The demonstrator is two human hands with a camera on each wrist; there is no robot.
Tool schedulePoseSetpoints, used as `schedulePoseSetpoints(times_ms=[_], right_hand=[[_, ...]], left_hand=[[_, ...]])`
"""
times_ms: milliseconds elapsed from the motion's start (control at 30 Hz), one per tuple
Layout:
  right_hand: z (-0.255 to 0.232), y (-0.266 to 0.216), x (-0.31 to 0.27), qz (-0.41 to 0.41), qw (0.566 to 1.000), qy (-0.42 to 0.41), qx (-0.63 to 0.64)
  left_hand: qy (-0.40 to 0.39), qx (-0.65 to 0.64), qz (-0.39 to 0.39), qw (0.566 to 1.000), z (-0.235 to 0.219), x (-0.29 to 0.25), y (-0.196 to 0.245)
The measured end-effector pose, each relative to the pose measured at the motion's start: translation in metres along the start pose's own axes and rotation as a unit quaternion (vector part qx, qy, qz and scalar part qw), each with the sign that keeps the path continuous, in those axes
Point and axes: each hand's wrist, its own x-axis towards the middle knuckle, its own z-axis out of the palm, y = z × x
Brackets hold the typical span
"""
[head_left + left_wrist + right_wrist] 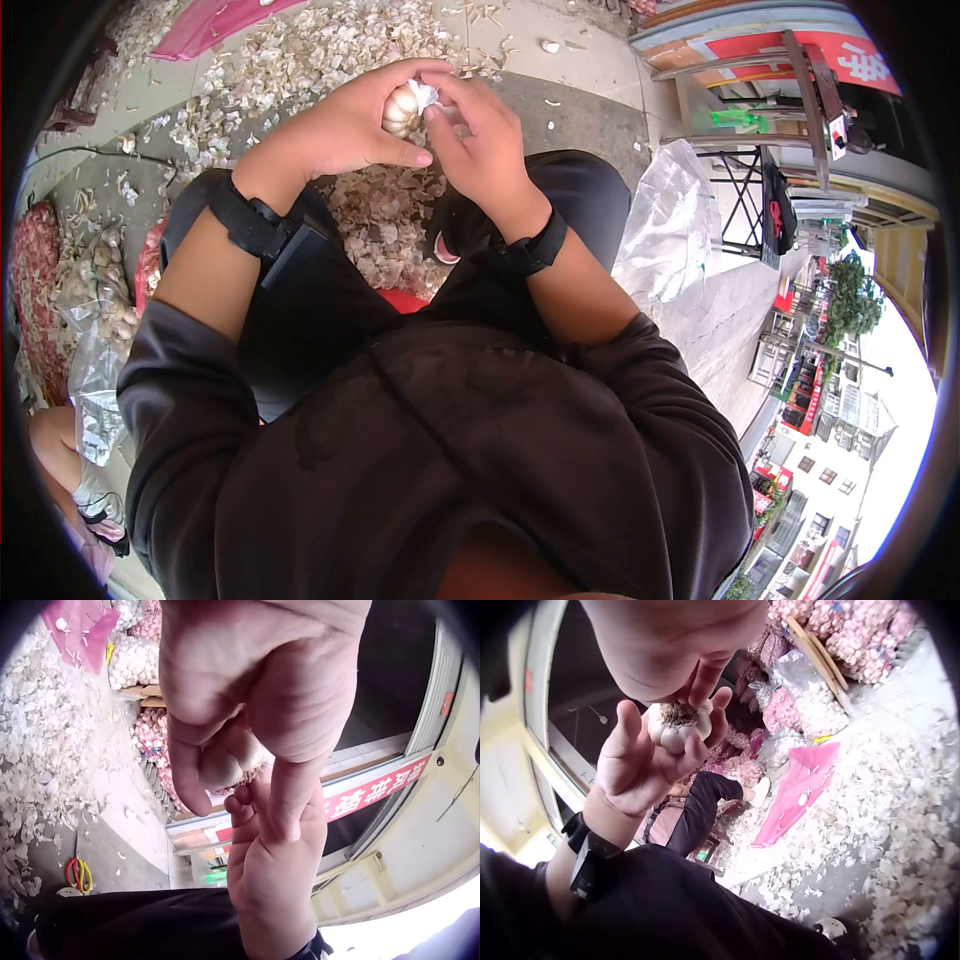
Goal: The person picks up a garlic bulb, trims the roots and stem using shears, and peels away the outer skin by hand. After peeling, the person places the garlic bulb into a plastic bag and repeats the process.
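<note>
A whole garlic bulb [401, 112] with pale, ribbed cloves sits in my left hand [335, 122], fingers curled round its far side and thumb stretched below it. From the right, my right hand [482, 138] pinches a white flap of garlic skin [424, 96] at the bulb's side between thumb and fingers. In the right wrist view the bulb's brown root end [678, 714] faces up, right under the right fingertips. The left wrist view has the bulb partly hidden behind my left hand [262, 682].
Loose garlic skins [300, 60] cover the ground ahead and between my legs. Red-and-yellow-handled scissors [78, 874] lie on the floor. A pink sheet [802, 784] is spread near another person's leg [701, 806]. A clear plastic bag [668, 220] stands by my right knee; garlic sacks [45, 290] are at left.
</note>
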Motion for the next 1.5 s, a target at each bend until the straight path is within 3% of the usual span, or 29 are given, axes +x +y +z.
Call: schedulePoseSetpoints(times_ms=[33,133,233,333,533,633,733,833,867,967,1067,1167,1500], right_hand=[[-0.002,0.003,0.001,-0.020,0.999,-0.019,-0.028],[0.002,-0.002,-0.002,-0.034,0.998,0.017,-0.043],[0.007,0.003,-0.003,-0.088,0.993,0.078,-0.030],[0.006,-0.005,-0.002,-0.072,0.993,0.087,-0.016],[-0.005,0.017,-0.003,0.018,0.989,0.014,0.145],[-0.006,0.029,-0.007,0.033,0.973,-0.049,0.222],[0.001,0.017,-0.008,0.084,0.949,-0.047,0.300],[0.017,-0.012,-0.003,0.136,0.926,0.095,0.338],[0.016,-0.007,-0.003,0.121,0.915,0.051,0.382],[0.011,0.000,-0.001,0.002,0.983,0.063,0.170],[-0.001,0.003,0.002,-0.181,0.981,0.047,-0.051],[0.001,-0.001,0.001,-0.192,0.974,0.080,-0.084],[-0.001,-0.007,0.004,-0.245,0.963,0.087,-0.074]], left_hand=[[0.016,0.030,0.005,0.999,0.000,0.000,0.000],[0.016,0.007,-0.076,0.997,0.000,0.002,-0.006],[-0.002,-0.100,-0.144,0.985,0.002,0.001,-0.004],[-0.025,-0.167,-0.112,0.979,0.002,0.001,-0.003],[-0.056,-0.262,-0.156,0.951,0.006,-0.005,0.010],[0.014,-0.287,-0.161,0.944,0.005,0.000,0.008],[0.044,-0.181,-0.138,0.973,0.003,0.007,0.000],[0.073,-0.121,-0.068,0.988,0.003,0.008,0.001],[0.084,-0.111,-0.037,0.990,0.003,0.008,0.002],[0.074,-0.049,-0.005,0.996,-0.007,0.005,-0.002],[0.040,-0.153,-0.006,0.987,-0.009,0.004,-0.004],[-0.010,-0.223,-0.011,0.975,-0.007,0.001,-0.003],[-0.028,-0.278,-0.027,0.960,-0.007,-0.002,0.004]])
